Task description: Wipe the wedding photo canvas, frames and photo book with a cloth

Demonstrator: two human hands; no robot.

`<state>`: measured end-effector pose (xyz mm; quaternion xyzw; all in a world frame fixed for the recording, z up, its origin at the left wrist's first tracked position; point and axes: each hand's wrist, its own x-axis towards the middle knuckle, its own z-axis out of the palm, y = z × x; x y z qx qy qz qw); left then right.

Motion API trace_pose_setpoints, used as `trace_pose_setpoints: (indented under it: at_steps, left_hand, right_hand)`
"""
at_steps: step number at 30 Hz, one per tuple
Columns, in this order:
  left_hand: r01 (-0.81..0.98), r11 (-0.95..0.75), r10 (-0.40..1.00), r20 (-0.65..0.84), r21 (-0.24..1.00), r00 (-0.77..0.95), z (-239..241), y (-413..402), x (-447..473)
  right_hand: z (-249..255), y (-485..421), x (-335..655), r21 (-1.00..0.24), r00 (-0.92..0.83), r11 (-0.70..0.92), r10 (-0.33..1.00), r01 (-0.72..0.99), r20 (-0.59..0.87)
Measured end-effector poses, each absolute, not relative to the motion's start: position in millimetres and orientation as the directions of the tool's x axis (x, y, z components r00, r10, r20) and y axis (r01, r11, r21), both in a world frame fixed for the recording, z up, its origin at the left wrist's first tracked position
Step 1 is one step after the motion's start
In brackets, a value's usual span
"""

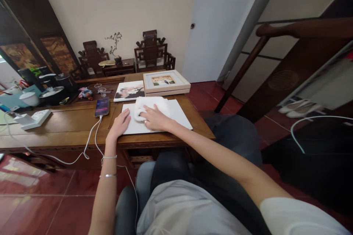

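A white flat rectangular panel [179, 115] lies near the front edge of the wooden table, in front of me. My right hand [154, 117] presses a folded, fluffy white cloth [149, 103] onto its upper middle, with the fingers bent into the cloth. My left hand [120, 123] rests on the panel's left edge, fingers laid out over its top. Just behind the panel are a picture print [129, 91] with a white border and a light wooden picture frame [167, 81], which sits on the right of the print.
Left of the panel lies a phone [102, 107] with a white charging cable [89, 141] hanging over the table's edge [68, 146]. A white power strip [37, 119], a lidded pot [52, 92] and small items stand farther left. A wooden chair [248, 69] is at the right.
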<state>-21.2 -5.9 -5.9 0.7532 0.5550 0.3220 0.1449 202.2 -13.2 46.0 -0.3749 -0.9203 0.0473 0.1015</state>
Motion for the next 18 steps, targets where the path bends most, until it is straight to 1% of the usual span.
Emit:
trace_pose_setpoints:
  at_steps: [3, 5, 7, 9, 11, 13, 15, 18]
  left_hand:
    - [0.686, -0.337, 0.923, 0.37, 0.645, 0.106, -2, -8, -19]
    - [0.628, -0.334, 0.914, 0.404, 0.703, 0.035, 1, -10, -18]
    - [0.554, -0.346, 0.901, 0.432, 0.757, -0.027, 3, -11, -18]
    - [0.5, -0.362, 0.89, 0.452, 0.787, -0.067, 5, -12, -18]
    - [0.484, -0.371, 0.885, 0.46, 0.793, -0.075, 6, -13, -18]
    - [0.485, -0.361, 0.892, 0.447, 0.796, -0.071, 7, -14, -16]
    - [0.506, -0.335, 0.906, 0.42, 0.795, -0.06, 7, -14, -13]
    - [0.588, -0.294, 0.928, 0.373, 0.753, -0.014, 6, -14, -10]
  right_hand:
    - [45, 1, 178, -0.149, -0.643, 0.66, 0.751, 0.737, 0.149]
    - [43, 0, 166, -0.117, -0.665, 0.685, 0.728, 0.719, 0.166]
    - [42, -9, 162, -0.078, -0.753, 0.774, 0.63, 0.628, 0.19]
    - [42, -25, 165, -0.062, -0.852, 0.874, 0.485, 0.483, 0.198]
    - [44, -43, 176, -0.078, -0.916, 0.935, 0.356, 0.347, 0.185]
    - [48, -58, 193, -0.101, -0.943, 0.957, 0.285, 0.271, 0.171]
    - [51, -65, 210, -0.117, -0.944, 0.956, 0.286, 0.269, 0.167]
    - [53, -56, 228, -0.143, -0.9, 0.911, 0.407, 0.387, 0.157]
